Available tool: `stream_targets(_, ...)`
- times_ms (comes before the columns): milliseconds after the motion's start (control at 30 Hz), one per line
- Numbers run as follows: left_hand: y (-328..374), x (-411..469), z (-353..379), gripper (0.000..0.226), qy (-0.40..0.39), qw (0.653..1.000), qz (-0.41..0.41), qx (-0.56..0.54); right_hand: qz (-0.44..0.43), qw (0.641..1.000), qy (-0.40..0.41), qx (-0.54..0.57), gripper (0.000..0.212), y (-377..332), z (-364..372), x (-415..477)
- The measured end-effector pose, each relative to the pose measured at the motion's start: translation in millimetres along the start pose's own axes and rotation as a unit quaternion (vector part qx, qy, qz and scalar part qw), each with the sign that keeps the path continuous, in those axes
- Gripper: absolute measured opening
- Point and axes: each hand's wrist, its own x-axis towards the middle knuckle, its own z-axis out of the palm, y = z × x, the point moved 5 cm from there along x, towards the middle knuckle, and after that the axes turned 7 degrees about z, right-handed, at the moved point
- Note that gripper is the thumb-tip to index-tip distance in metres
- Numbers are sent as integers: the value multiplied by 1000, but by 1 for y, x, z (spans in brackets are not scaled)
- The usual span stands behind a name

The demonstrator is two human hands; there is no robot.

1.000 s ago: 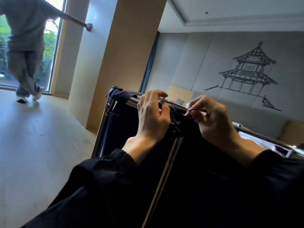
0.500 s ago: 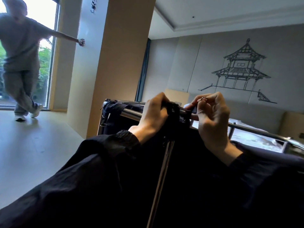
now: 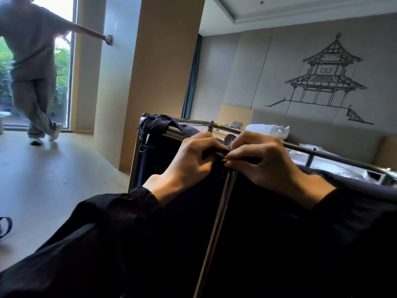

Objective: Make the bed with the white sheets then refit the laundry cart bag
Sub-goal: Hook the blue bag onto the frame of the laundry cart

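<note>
left hand (image 3: pixel 193 160), right hand (image 3: pixel 263 163), pinching cart bag (image 3: pixel 156 166)

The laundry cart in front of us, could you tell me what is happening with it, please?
A person in black sleeves is refitting the dark navy fabric bag onto the chrome tubular cart frame. The left hand grips a fold of the bag at the top rail, and the right hand pinches its edge beside it, just above an upright post. The far corner is already draped over the frame. The bed with white sheets lies behind.
</note>
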Motion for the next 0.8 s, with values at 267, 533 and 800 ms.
stream_targets(267,1,-10,2,33,-59,993,52,85,-64,955,-166,-236,9,3,18,-10)
stream_targets(533,-2,-32,14,44,13,986,51,158,-92,928,-168,-319,17,1,24,-14)
stream_targets(800,-4,-83,37,22,220,939,-263,-20,-86,941,-168,-281,9,-1,25,-14)
